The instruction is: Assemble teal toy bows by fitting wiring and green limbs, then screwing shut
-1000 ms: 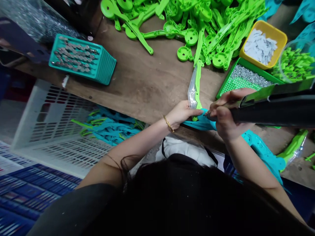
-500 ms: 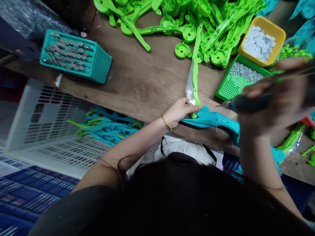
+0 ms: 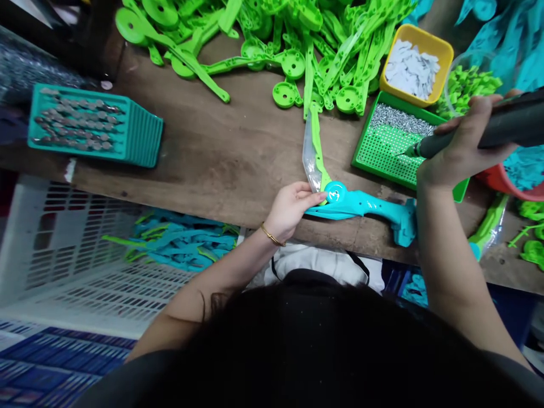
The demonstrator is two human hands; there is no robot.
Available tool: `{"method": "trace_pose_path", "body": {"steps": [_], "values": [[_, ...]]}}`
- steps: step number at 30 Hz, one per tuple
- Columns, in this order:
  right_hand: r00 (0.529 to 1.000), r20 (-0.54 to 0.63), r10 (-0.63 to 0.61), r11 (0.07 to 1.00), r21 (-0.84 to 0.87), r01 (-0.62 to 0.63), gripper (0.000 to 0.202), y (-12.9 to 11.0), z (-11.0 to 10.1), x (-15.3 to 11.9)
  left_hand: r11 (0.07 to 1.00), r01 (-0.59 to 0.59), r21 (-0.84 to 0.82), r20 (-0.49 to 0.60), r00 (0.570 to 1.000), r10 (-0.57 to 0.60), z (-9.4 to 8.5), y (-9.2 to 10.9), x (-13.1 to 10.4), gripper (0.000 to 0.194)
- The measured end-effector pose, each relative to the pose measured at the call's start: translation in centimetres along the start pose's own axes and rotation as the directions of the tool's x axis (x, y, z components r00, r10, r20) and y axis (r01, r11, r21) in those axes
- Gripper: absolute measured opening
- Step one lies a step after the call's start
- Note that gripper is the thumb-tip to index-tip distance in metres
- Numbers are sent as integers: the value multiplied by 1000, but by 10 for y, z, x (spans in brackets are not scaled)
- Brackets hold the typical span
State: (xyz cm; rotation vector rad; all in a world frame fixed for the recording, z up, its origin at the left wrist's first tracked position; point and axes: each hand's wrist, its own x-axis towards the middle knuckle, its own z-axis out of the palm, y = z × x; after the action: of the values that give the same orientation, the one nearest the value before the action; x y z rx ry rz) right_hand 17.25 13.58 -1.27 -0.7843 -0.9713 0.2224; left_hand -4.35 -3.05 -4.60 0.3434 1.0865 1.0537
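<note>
My left hand (image 3: pixel 291 208) is closed on a blue-and-green plastic toy piece, thumb and fingers pinching it near its round joint. Its blue arm (image 3: pixel 365 205) reaches right along the table's front edge, while the green arm (image 3: pixel 317 139) with a clear plastic blade (image 3: pixel 309 156) points away from me. In my right hand (image 3: pixel 461 150) is a dark electric screwdriver (image 3: pixel 510 122). The driver's tip is over the perforated part of a green tray (image 3: pixel 419 178) that holds many small screws (image 3: pixel 399 120). Whether a screw sits on the tip, I cannot tell.
Green plastic parts (image 3: pixel 293 65) are heaped at the back. A yellow tub (image 3: pixel 446 54) of white pieces, a clear tub of green bits (image 3: pixel 474 82) and a red bowl (image 3: pixel 493 178) stand right. A teal tray (image 3: pixel 144 136) stands left, above a white crate (image 3: pixel 25 243).
My right hand has moved the screwdriver up and away from the toy piece to the screw tray. My left hand keeps its hold at the joint. The view has shifted right.
</note>
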Motion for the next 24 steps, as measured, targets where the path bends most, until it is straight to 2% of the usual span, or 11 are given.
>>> {"method": "trace_pose_path", "body": {"steps": [2,5,8,11,13,17,18,19,21,22,24], "values": [[1000,-5,-19,1000,12,19,24,1,1,-1,1000,-1,-19,6,1000,1,1,0,-3,45],[998,46,-49,999,19,49,23,8,1,-3,999,21,-36,86,996,-18,-1,1,-8,54],[987,72,-141,990,26,139,22,18,-4,-4,1000,15,-6,126,992,-14,-3,1,-12,63],[958,223,-181,983,7,184,23,26,-11,-3,1000,0,5,117,993,-1,-5,-3,-12,64],[953,263,-153,985,-32,167,24,30,-13,-4,1000,3,-10,105,994,-2,-6,-5,-10,62],[989,18,-148,988,-49,149,24,32,-8,-7,1000,-13,-28,116,993,16,-6,-8,-9,58],[989,-5,-149,988,-51,148,25,28,-7,-8,999,-21,-28,123,992,25,-6,-8,-9,58],[990,25,-137,988,-64,138,27,21,-7,-8,999,-28,-28,128,991,32,-6,-9,-9,58],[973,225,-54,991,-108,80,34,-1,-6,-10,999,-36,-22,127,991,38,-5,-9,-8,58],[931,364,16,991,-131,34,38,-15,-4,-11,999,-38,-17,125,991,40,-5,-10,-8,57],[775,607,176,982,-161,-97,46,-46,1,-14,999,-47,-8,118,992,48,-6,-12,-6,57]]}}
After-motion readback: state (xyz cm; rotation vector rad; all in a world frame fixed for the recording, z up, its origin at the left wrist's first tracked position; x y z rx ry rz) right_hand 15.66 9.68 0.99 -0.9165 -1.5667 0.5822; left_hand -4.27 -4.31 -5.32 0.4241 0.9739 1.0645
